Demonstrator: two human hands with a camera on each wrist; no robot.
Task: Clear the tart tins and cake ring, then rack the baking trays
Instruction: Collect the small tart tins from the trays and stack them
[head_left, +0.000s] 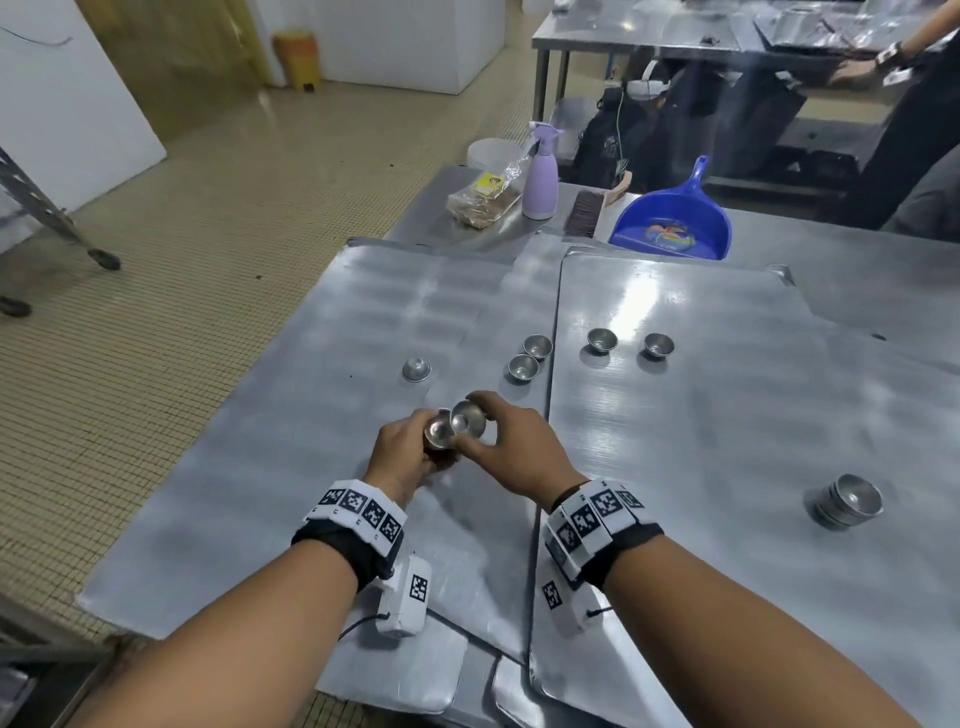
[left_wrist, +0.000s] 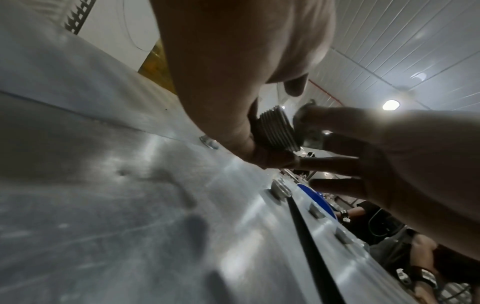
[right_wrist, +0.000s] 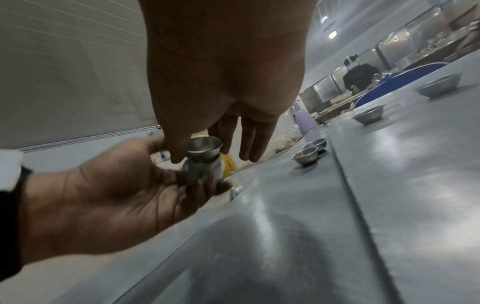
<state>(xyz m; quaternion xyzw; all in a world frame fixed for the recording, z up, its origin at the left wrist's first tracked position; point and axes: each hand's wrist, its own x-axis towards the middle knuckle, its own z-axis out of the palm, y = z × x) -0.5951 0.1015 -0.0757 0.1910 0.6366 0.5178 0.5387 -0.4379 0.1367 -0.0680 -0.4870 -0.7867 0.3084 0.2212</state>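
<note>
A nested stack of tart tins (head_left: 438, 435) is held in the left hand (head_left: 402, 457), above the left baking tray (head_left: 291, 467); in the left wrist view the stack (left_wrist: 276, 129) shows as a column of thin ribbed metal rims gripped between curled fingers and palm. A single tart tin (head_left: 468, 417) is pinched at its rim by the thumb and fingers of the right hand (head_left: 511, 457) and is tilted against the mouth of the stack, touching it; whether it is seated inside cannot be told. In the right wrist view the single tin (right_wrist: 205, 147) sits just over the stack (right_wrist: 202, 168).

All tins are small round cups of dull silver metal, and none is seen to hold anything. On the left tray one tin (head_left: 416, 369) lies upside down, and two upright tins (head_left: 523, 367) (head_left: 537, 346) stand touching near the tray's right edge. On the right baking tray (head_left: 727, 415) two more upright tins (head_left: 602, 340) (head_left: 659, 345) stand apart from each other, and a second nested stack (head_left: 848, 501) lies tilted on its side near the right margin. Both trays are flat brushed-metal sheets with rounded corners, laid side by side on a steel table (head_left: 857, 270).

Beyond the trays are seen a blue plastic dustpan (head_left: 672, 218) with a coloured picture inside it, a brush (head_left: 584, 213), a lilac spray bottle (head_left: 540, 174), and a clear bag (head_left: 483, 200) with brown contents and a yellow label whose writing is unreadable. Bands with black-and-white square markers are worn on both wrists.
</note>
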